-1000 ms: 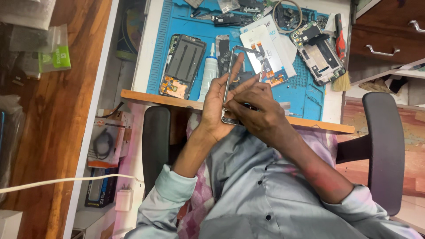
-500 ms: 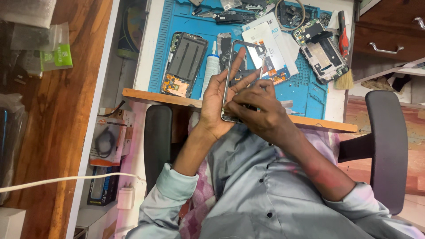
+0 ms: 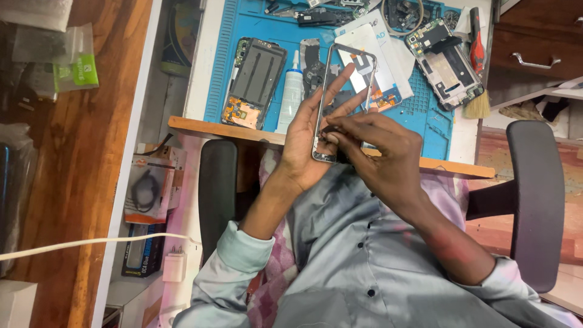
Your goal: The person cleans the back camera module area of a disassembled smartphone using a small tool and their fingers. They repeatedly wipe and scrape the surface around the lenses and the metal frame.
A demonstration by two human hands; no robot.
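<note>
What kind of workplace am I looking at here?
Most likely a phone repair bench. A blue work mat holds opened phones, loose parts and a glue tube, while the left hand and right hand hold a bare phone frame.

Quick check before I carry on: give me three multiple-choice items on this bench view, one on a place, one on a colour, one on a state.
1. Where does the white glue tube lie?
A. on the mat, right of the opened phone
B. on the chair
C. in the drawer

2. What colour is the work mat?
A. green
B. blue
C. black

3. How is the phone frame held?
A. flat on the mat
B. gripped in the left hand, right hand working at it
C. untouched

Answers: 1 A, it lies beside the opened phone; 2 B, the mat shows blue; 3 B, both hands meet on it.
</note>
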